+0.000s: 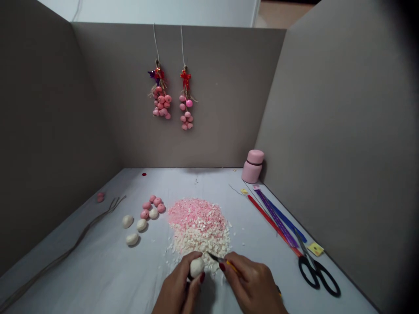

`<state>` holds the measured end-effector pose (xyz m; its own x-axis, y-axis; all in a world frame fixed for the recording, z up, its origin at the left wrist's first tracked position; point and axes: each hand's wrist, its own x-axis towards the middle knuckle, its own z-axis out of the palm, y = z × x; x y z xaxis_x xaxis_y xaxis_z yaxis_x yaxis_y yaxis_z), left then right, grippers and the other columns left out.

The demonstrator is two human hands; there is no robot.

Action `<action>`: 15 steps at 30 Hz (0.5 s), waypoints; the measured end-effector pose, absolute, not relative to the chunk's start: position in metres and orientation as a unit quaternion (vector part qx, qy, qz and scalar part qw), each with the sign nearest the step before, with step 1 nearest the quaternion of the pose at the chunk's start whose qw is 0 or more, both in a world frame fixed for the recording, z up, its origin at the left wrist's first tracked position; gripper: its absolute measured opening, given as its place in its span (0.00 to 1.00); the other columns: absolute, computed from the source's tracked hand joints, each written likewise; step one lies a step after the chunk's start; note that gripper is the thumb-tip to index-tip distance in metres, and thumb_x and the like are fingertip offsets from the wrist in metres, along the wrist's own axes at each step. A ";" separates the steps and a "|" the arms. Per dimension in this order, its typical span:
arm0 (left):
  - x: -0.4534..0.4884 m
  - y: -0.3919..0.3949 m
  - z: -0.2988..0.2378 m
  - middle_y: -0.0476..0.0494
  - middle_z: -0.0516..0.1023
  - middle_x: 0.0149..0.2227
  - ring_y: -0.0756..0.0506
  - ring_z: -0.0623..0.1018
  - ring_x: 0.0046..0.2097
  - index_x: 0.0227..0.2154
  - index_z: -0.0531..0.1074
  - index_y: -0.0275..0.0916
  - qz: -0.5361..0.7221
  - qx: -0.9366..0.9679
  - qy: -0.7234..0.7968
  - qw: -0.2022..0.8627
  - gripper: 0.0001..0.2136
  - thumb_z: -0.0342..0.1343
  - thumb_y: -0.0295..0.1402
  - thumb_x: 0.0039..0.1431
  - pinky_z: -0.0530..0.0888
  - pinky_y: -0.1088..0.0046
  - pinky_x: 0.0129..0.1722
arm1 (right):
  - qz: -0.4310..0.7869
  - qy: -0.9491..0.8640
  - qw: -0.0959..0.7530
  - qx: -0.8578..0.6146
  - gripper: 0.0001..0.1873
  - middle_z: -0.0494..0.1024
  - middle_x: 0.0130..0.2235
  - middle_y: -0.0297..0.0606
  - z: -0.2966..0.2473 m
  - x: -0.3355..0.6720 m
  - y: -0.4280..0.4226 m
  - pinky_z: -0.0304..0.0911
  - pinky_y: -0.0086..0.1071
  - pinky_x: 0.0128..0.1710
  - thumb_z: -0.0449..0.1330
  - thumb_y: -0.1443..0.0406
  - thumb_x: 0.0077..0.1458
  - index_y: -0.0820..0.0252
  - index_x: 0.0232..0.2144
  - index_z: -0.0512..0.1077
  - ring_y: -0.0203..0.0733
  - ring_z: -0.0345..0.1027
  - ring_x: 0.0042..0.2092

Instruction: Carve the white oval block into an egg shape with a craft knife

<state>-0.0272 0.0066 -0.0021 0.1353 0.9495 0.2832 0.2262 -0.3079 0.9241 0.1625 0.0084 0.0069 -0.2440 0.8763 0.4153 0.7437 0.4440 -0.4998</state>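
My left hand point(178, 288) is closed around a small white oval piece point(197, 267), held at the near edge of the table. My right hand point(252, 285) grips a small knife with a yellow handle point(224, 261), its dark blade tip close to the white piece. Just beyond both hands lies a heap of pink and white shavings point(199, 226). Left of the heap sit several white oval pieces point(137, 226) and several pink ones point(153, 206).
Black-handled scissors point(314, 266) lie at the right beside red, purple and blue strips point(276, 220). A pink jar point(252, 165) stands in the back right corner. Straw strands point(65, 253) run along the left. Two pink bead bunches point(173, 98) hang on the back cardboard wall.
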 end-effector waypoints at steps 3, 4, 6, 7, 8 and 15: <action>-0.028 0.009 -0.002 0.48 0.75 0.30 0.46 0.73 0.30 0.44 0.67 0.44 0.441 0.613 0.424 0.500 0.14 0.50 0.45 0.60 0.68 0.72 0.31 | 0.107 -0.806 0.336 -0.475 0.16 0.72 0.24 0.32 0.006 0.159 0.005 0.55 0.26 0.25 0.46 0.63 0.65 0.57 0.27 0.67 0.35 0.68 0.25; -0.028 0.010 -0.003 0.49 0.72 0.29 0.47 0.71 0.29 0.44 0.66 0.44 0.430 0.599 0.416 0.532 0.16 0.50 0.47 0.59 0.67 0.72 0.30 | 0.108 -0.812 0.334 -0.466 0.15 0.72 0.24 0.32 0.006 0.158 0.005 0.55 0.26 0.25 0.47 0.63 0.65 0.57 0.27 0.67 0.35 0.67 0.25; -0.028 0.011 -0.006 0.50 0.69 0.28 0.47 0.69 0.29 0.42 0.64 0.42 0.415 0.584 0.402 0.570 0.19 0.50 0.51 0.57 0.66 0.71 0.30 | 0.107 -0.819 0.331 -0.457 0.14 0.72 0.24 0.32 0.005 0.157 0.004 0.55 0.26 0.25 0.48 0.64 0.64 0.57 0.27 0.67 0.35 0.67 0.24; -0.027 0.012 -0.007 0.50 0.68 0.28 0.47 0.68 0.29 0.42 0.64 0.42 0.412 0.581 0.396 0.579 0.20 0.50 0.52 0.56 0.65 0.70 0.30 | 0.104 -0.820 0.332 -0.454 0.14 0.72 0.23 0.32 0.004 0.157 0.004 0.55 0.27 0.25 0.48 0.64 0.64 0.57 0.27 0.67 0.35 0.67 0.24; -0.027 0.013 -0.009 0.50 0.68 0.28 0.47 0.67 0.29 0.41 0.64 0.42 0.412 0.581 0.392 0.583 0.20 0.50 0.53 0.56 0.65 0.70 0.30 | 0.099 -0.821 0.333 -0.453 0.14 0.72 0.23 0.32 0.003 0.157 0.004 0.55 0.27 0.24 0.48 0.64 0.64 0.57 0.27 0.67 0.35 0.67 0.24; -0.026 0.012 -0.015 0.51 0.68 0.27 0.48 0.65 0.29 0.37 0.65 0.42 0.440 0.559 0.387 0.587 0.18 0.51 0.53 0.55 0.62 0.70 0.29 | 0.081 -0.818 0.319 -0.472 0.15 0.72 0.23 0.32 0.002 0.157 0.004 0.54 0.28 0.24 0.47 0.64 0.64 0.56 0.27 0.67 0.37 0.68 0.24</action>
<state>-0.0258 0.0124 -0.0150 0.3140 0.9486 0.0382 -0.0835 -0.0125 0.9964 0.1567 0.0042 0.0023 -0.3521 0.8234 0.4450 0.7201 0.5420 -0.4332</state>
